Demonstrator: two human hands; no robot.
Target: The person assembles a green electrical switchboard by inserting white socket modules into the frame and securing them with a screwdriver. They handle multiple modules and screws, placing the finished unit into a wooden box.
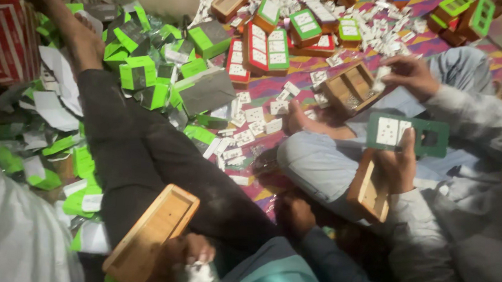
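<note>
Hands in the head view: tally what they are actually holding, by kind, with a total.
Wooden boxes: 2
Green switch plate: 1
Small white parts: 2
Total: 5

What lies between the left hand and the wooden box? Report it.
Nothing visible does: the left hand grips the box at its near end, with small white pieces by its fingers.

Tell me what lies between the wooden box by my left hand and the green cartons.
A leg in dark trousers stretches between the wooden box and the green cartons, seen in the head view.
</note>
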